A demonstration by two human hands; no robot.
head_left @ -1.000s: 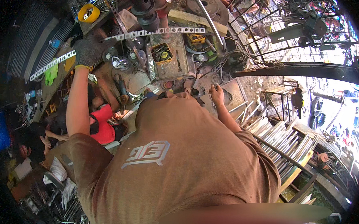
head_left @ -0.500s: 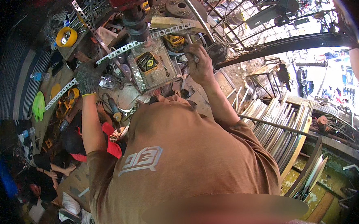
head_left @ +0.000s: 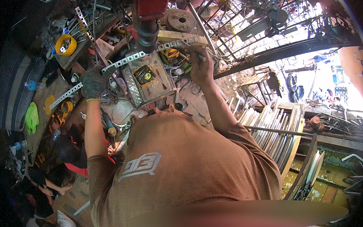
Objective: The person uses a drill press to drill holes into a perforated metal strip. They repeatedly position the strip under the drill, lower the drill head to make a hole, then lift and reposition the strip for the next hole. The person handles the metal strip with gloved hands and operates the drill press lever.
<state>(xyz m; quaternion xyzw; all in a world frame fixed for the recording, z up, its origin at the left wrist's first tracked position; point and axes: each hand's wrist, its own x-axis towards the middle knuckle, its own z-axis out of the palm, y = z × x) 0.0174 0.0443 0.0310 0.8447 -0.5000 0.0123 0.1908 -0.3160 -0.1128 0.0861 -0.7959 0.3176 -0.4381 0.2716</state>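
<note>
My left hand (head_left: 93, 83), in a dark grey work glove with a yellow cuff, is closed around a long metal strip (head_left: 127, 60) with a row of holes. The strip slants from lower left up to the right, passing beneath the black chuck (head_left: 148, 40) of a red drill press (head_left: 153, 6). Bare and smudged, my right hand (head_left: 201, 65) is closed on a slim metal rod, mostly hidden by the fingers, right of the chuck. Below the chuck lies a metal plate (head_left: 163, 82), with a yellow square container (head_left: 144, 75) of small metal parts on it.
A wooden block (head_left: 181, 37) and round metal disc (head_left: 181, 20) sit behind the strip. A yellow round tub (head_left: 66, 44) stands at the far left. An angle grinder (head_left: 108, 122) lies near my left forearm. Other people crouch at lower left. Stacked metal bars (head_left: 268, 127) fill the right.
The view has shifted, so the drill press appears farther right and lower. My right hand has turned, and the rod in it shows less. My left hand keeps its grip on the strip.
</note>
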